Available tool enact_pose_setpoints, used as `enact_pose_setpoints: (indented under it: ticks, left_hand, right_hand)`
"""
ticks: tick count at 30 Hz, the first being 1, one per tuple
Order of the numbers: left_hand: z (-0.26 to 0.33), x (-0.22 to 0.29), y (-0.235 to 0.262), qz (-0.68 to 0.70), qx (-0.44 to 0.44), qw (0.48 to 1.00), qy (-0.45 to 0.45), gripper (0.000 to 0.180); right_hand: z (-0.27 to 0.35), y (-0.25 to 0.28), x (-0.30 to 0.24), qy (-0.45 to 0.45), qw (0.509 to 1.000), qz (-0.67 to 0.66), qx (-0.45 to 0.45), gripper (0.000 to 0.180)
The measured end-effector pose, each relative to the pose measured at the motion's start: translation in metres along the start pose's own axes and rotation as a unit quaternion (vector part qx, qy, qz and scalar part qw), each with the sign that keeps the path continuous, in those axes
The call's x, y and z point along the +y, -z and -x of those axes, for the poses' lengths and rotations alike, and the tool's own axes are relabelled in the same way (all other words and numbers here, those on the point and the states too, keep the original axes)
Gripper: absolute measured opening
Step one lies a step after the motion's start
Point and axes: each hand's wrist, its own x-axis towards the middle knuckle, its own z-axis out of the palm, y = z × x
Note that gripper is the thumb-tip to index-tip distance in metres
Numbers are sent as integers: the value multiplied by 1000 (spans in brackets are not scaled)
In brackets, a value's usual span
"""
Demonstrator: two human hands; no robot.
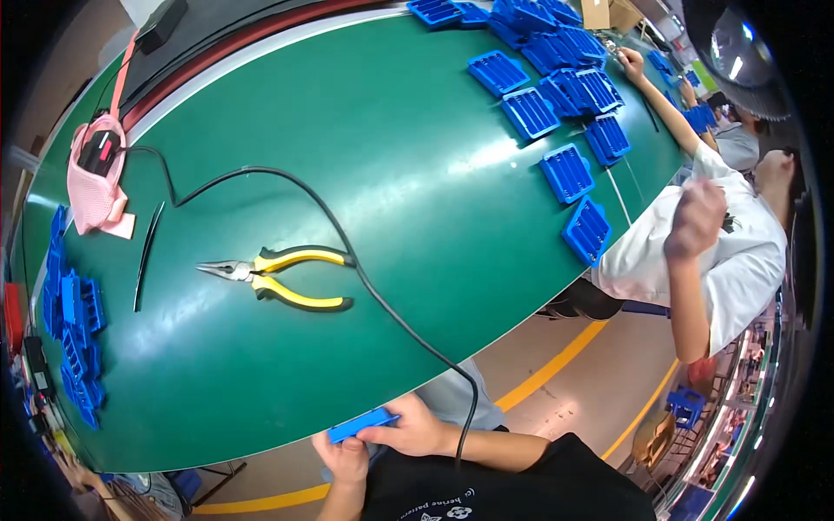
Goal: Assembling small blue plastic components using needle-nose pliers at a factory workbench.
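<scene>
Two bare hands share one blue plastic case [358,425] between six and seven o'clock in the view, at the near edge of a green desk [261,365]. The left hand [347,462] grips its left end and the right hand [411,427] its right, both closed on it and close together; whether the case touches the desk cannot be told. Toward nine o'clock, long-nosed pliers [254,271] with yellow-and-black handles lie with the handles spread and the nose pointing to nine. Beyond them lies a thin black strip [148,258], and farther out, between eight and nine, a heap of blue cases [76,300]. A pink pouch [91,195] with a black device [100,152] in it rests between nine and ten; a black cable [304,189] runs from it past the pliers' handle ends and over the desk edge at five. More blue cases [530,113] are piled and strewn around one o'clock. At three, a co-worker in a white shirt [738,269] has one hand blurred.
</scene>
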Motion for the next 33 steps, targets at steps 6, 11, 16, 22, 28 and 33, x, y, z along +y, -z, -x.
enact_pose_setpoints:
  ticks: [6, 11, 16, 22, 28, 33]
  left_hand:
    - [-11, 0, -5, 71, -52, 996, 7, 77]
    - [-12, -3, -18, 63, -41, 997, -12, 64]
    - [-14, -2, -17, 80, -34, 996, -29, 60]
    - [-10, 24, -8, 98, -142, 981, 88, 73]
    - [-1, 34, -3, 127, -201, 958, 158, 72]
    - [-6, 33, -5, 143, -194, 958, 156, 61]
  right_hand:
    - [3, 2, 3, 16, 1000, -17, 12, 39]
    - [-1, 6, 1, 29, 999, -24, 39, 31]
    - [-4, 7, -4, 12, 999, -25, 20, 32]
    - [5, 14, -16, -140, 977, -151, -62, 28]
    - [15, 8, -27, -143, 963, -222, -60, 22]
    - [14, 9, -27, -136, 970, -199, -36, 23]
